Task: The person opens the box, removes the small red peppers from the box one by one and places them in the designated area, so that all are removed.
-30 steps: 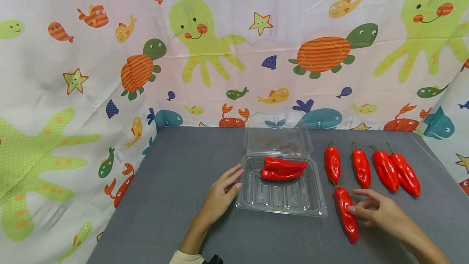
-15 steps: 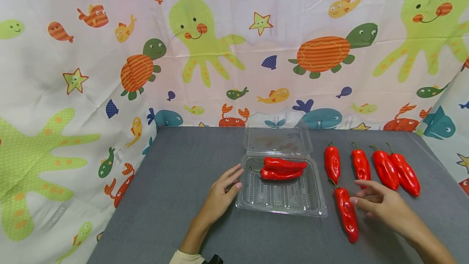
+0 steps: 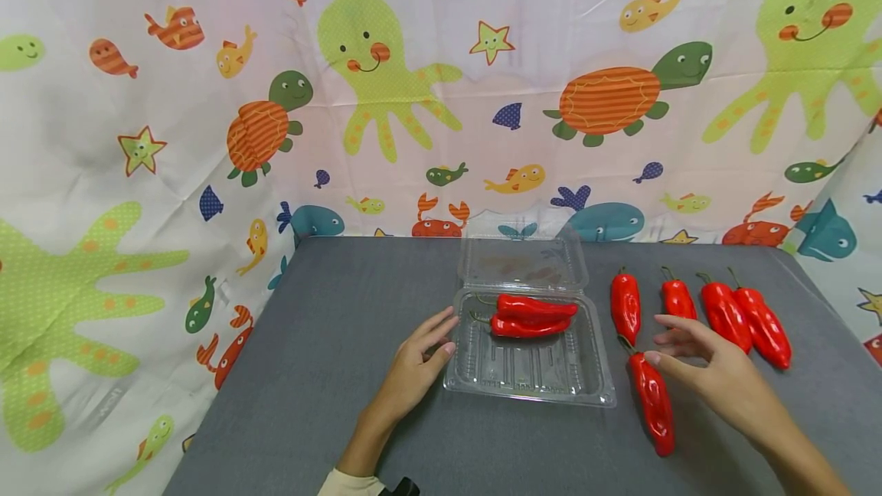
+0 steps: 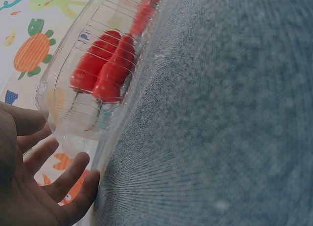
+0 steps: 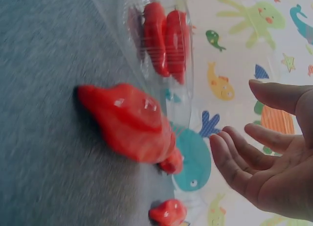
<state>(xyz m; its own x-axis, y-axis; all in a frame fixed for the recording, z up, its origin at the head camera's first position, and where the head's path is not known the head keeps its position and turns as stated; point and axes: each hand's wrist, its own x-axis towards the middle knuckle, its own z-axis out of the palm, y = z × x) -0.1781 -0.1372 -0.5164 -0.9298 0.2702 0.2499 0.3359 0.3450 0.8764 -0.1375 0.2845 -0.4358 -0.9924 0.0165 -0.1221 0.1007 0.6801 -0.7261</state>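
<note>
My left hand [image 3: 406, 377] rests its fingertips at the left rim of a clear plastic clamshell box [image 3: 524, 383], whose lid [image 3: 520, 262] is folded back. Inside, two red peppers [image 3: 532, 327] lie side by side toward the rear, also visible through the wall in the left wrist view. My right hand [image 3: 726, 381], fingers loosely bent and apart, hovers beside the stem end of the nearest loose red pepper [image 3: 654, 408]. In the right wrist view a gap separates the fingers [image 5: 237, 162] from that pepper [image 5: 134, 123]; nothing is held.
Several more red peppers lie right of the box: one directly behind the nearest [image 3: 625, 308], one partly hidden by my right hand [image 3: 678, 298], and a pair [image 3: 761, 327] farther right. A patterned sea-animal curtain [image 3: 427, 98] hangs behind the grey table [image 3: 358, 297].
My right hand has moved farther from me, from beside the nearest pepper's middle to near its stem end, covering more of the pepper behind. The left hand and box have stayed put.
</note>
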